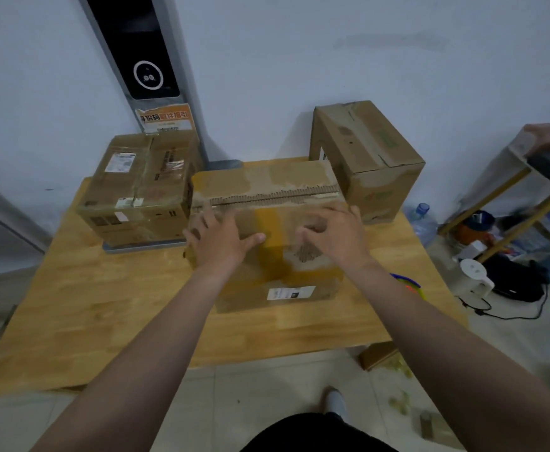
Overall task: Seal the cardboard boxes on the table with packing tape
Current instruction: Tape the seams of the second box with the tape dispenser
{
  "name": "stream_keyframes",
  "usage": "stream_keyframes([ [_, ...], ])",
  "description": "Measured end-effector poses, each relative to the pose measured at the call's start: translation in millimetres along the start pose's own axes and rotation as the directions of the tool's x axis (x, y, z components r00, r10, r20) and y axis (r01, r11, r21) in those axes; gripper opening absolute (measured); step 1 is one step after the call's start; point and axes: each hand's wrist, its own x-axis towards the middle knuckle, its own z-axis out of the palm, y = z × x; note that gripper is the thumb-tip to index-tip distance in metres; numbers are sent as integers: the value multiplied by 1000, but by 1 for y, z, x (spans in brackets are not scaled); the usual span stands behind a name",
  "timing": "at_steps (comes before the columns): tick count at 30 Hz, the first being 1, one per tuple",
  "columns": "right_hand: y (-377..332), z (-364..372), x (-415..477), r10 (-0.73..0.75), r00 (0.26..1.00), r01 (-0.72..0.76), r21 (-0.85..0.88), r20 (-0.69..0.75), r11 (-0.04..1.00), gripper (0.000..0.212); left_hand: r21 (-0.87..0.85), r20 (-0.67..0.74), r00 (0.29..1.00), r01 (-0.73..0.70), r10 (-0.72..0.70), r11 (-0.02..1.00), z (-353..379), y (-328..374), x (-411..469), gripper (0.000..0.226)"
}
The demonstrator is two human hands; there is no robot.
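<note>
A worn cardboard box [267, 187] stands in the middle of the wooden table [104, 308], with a band of yellowish tape [268, 223] across its near top flap and a torn seam along the top. My left hand [216, 238] lies flat on the near flap at the left, fingers spread. On the flap's right part rests my right hand [335, 231], fingers slightly bent over a torn patch. A taped box [139, 187] stands at the back left, and another box [368, 158] at the back right. A tape roll [409, 283] peeks out past my right forearm.
A tall grey and black device [143, 60] stands against the wall behind the table. To the right are a shelf [528, 177], a water bottle [423, 223], a white kettle [476, 278] and cables on the floor. Cardboard scraps lie on the floor near my feet.
</note>
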Motion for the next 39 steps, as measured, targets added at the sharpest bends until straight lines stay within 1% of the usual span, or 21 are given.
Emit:
stream_keyframes([
  [2, 24, -6, 7, 148, 978, -120, 190, -146, 975, 37, -29, -72, 989, -128, 126, 991, 12, 29, 1, 71],
  [3, 41, -8, 12, 232, 957, -183, 262, -174, 948, 31, -56, -80, 982, -176, 171, 983, 19, 46, 4, 66],
  [4, 59, -8, 18, 305, 937, -245, 300, -170, 922, 27, -85, -76, 974, -219, 213, 972, 26, 64, 8, 63],
  [5, 79, -8, 23, 363, 921, -308, 309, -139, 900, 26, -93, -66, 963, -265, 260, 960, 33, 82, 13, 61],
  [7, 124, -3, 32, 451, 893, -437, 260, 6, 861, 33, -26, -29, 929, -370, 369, 929, 46, 121, 24, 58],
  [9, 169, 6, 36, 516, 835, -543, 138, 190, 828, 43, 39, 45, 897, -440, 439, 897, 59, 164, 34, 54],
  [10, 190, 12, 36, 541, 800, -574, 70, 261, 816, 48, 58, 82, 886, -462, 457, 885, 65, 184, 39, 52],
  [12, 227, 24, 35, 591, 724, -621, -38, 357, 783, 56, 98, 145, 866, -494, 479, 864, 78, 220, 48, 51],
  [15, 272, 39, 36, 658, 615, -671, -150, 436, 726, 63, 207, 207, 861, -503, 465, 839, 99, 255, 59, 46],
  [18, 302, 53, 39, 670, 544, -679, -204, 505, 705, 64, 352, 270, 887, -452, 374, 819, 114, 271, 66, 44],
  [21, 321, 68, 39, 654, 505, -647, -255, 563, 719, 62, 465, 304, 903, -418, 303, 780, 121, 280, 73, 44],
  [23, 331, 74, 38, 636, 503, -603, -290, 585, 743, 57, 490, 294, 914, -395, 280, 777, 122, 284, 77, 44],
  [25, 338, 77, 38, 604, 494, -596, -263, 625, 759, 56, 496, 291, 923, -370, 251, 785, 123, 288, 81, 43],
  [26, 340, 78, 38, 587, 501, -595, -239, 636, 767, 55, 503, 295, 926, -361, 237, 785, 123, 290, 83, 42],
  [29, 344, 75, 40, 552, 568, -582, -177, 610, 794, 50, 521, 305, 931, -339, 200, 783, 126, 294, 88, 42],
  [32, 340, 63, 46, 547, 599, -597, -129, 585, 792, 49, 501, 290, 938, -316, 189, 806, 126, 296, 90, 37],
  [35, 328, 40, 60, 533, 654, -649, 35, 536, 760, 59, 389, 221, 946, -310, 239, 868, 125, 294, 90, 33],
  [37, 315, 20, 73, 520, 696, -659, 152, 495, 736, 60, 303, 143, 954, -295, 263, 906, 121, 291, 89, 38],
  [39, 300, -1, 84, 514, 728, -666, 286, 455, 690, 56, 247, 36, 967, -252, 252, 936, 113, 289, 90, 48],
])
